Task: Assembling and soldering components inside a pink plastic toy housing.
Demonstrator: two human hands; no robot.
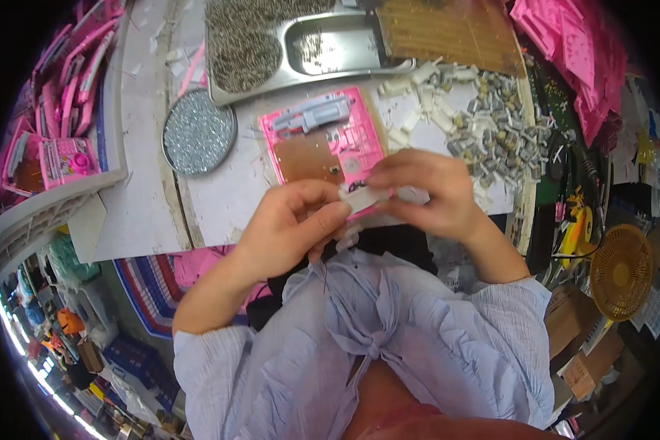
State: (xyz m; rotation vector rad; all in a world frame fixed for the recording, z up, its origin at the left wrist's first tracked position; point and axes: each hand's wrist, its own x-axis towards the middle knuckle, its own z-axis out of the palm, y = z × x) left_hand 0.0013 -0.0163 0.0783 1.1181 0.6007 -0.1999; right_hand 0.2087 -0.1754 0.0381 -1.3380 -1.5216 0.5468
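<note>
In front of my body, a small white plastic part (362, 200) is pinched between the thumb and fingers of my left hand (290, 217). The closed fingers of my right hand (434, 188) grip its other end, slightly blurred. A second whitish piece (413, 196) shows at the right fingers; how it is held is unclear. Just beyond both hands, a pink plastic housing (375, 130) lies with its inside up. It carries a brown circuit board (306, 158) and a grey plastic unit (320, 114) with wires. My fingers partly cover its near edge.
Left of the housing stands a round dish (198, 133) of small metal pieces. A steel tray (400, 67) full of screws or pins lies behind. Many white and grey parts (491, 121) are scattered at right. Pink pieces fill a basket (59, 192) at far left.
</note>
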